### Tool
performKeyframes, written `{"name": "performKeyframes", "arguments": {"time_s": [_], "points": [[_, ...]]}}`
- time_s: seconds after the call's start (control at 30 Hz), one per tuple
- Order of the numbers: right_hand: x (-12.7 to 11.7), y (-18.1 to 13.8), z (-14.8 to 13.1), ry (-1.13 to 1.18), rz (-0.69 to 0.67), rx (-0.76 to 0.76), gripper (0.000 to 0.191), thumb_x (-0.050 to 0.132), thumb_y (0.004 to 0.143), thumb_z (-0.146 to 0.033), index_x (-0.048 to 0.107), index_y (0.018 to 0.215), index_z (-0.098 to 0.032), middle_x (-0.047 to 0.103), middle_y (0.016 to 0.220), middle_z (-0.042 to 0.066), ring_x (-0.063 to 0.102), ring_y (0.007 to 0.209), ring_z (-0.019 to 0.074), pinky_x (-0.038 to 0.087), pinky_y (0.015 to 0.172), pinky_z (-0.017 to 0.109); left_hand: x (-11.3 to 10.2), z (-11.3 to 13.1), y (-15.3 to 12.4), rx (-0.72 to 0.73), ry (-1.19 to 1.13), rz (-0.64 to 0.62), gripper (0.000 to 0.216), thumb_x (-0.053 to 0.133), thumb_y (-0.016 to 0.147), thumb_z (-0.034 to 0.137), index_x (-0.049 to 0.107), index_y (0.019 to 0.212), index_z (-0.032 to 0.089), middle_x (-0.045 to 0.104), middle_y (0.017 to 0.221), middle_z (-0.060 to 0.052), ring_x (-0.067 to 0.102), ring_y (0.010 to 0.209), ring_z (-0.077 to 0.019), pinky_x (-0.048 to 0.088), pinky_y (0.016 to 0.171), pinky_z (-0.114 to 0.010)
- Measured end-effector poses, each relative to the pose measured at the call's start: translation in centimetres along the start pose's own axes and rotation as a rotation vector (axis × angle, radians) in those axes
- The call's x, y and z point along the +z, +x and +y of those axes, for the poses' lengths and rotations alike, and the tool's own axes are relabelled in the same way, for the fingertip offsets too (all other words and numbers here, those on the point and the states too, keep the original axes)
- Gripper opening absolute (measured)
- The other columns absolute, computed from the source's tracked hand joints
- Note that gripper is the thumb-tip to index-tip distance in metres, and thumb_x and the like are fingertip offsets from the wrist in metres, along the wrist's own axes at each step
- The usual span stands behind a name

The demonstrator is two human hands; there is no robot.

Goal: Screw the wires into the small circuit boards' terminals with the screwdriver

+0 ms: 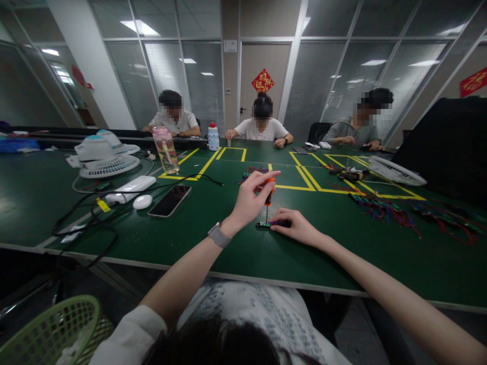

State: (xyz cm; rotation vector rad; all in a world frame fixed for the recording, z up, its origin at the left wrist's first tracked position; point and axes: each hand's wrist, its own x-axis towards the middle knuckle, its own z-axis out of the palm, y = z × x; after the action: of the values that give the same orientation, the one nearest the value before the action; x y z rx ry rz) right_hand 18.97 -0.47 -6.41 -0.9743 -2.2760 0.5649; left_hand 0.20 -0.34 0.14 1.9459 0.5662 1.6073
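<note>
While the screwdriver [269,199] is held upright by the left hand [249,197], fingers loosely curled about its handle, the board [262,225] is pinched by the right hand [296,227] on the desk [213,243], just below the frame's centre. Screw work seems under way; a vertical shaft, gentle turning and a steadied board are probably called for.

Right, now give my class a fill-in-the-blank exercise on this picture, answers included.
The left hand holds an upright, orange-handled ____.
The right hand holds a small green ____.
A grey-banded ____ circles the left wrist.
The pink-lidded bottle stands, in the picture, to the ____ of the red-lidded bottle.

Missing words: screwdriver; circuit board; watch; left.
</note>
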Motion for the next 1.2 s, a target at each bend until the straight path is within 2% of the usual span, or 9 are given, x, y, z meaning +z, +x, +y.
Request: {"name": "performKeyframes", "arguments": {"time_s": [0.33,0.57,0.77,1.2], "points": [[-0.01,0.01,-0.05,-0.005,-0.010,0.003,0.019,0.064,0.083,-0.030,0.074,0.095,-0.019,0.064,0.086,0.006,0.061,0.078,0.0182,0.049,0.077,0.032,-0.04,0.26,-0.15,-0.007,0.027,-0.029,0.031,0.047,0.094,0.026,0.061,0.121,0.022,0.059,0.100,-0.005,0.061,0.082,-0.0107,0.050,0.069,-0.020],[-0.01,0.00,-0.07,-0.007,-0.009,0.008,0.019,0.065,0.083,-0.031,0.074,0.095,-0.019,0.064,0.086,0.006,0.061,0.078,0.0182,0.049,0.077,0.032,0.02,0.03,-0.03,0.003,0.042,-0.012,0.027,0.052,0.091,0.026,0.064,0.115,0.023,0.057,0.097,-0.004,0.061,0.080,-0.0111,0.051,0.069,-0.021],[-0.02,0.02,-0.15,-0.009,-0.012,0.011,0.019,0.064,0.084,-0.031,0.074,0.095,-0.019,0.064,0.086,0.006,0.061,0.079,0.0178,0.049,0.077,0.031,0.09,-0.10,0.01,0.005,0.040,0.001,0.030,0.054,0.090,0.024,0.061,0.119,0.023,0.059,0.096,-0.004,0.062,0.081,-0.0108,0.051,0.069,-0.020],[-0.13,0.01,-0.29,-0.004,-0.018,-0.001,0.019,0.064,0.084,-0.031,0.074,0.095,-0.019,0.065,0.088,0.006,0.061,0.080,0.0183,0.049,0.079,0.032,0.07,-0.05,-0.01,0.009,0.059,0.007,0.019,0.056,0.089,0.024,0.065,0.105,0.021,0.060,0.097,-0.004,0.063,0.081,-0.0113,0.052,0.069,-0.021]]}}
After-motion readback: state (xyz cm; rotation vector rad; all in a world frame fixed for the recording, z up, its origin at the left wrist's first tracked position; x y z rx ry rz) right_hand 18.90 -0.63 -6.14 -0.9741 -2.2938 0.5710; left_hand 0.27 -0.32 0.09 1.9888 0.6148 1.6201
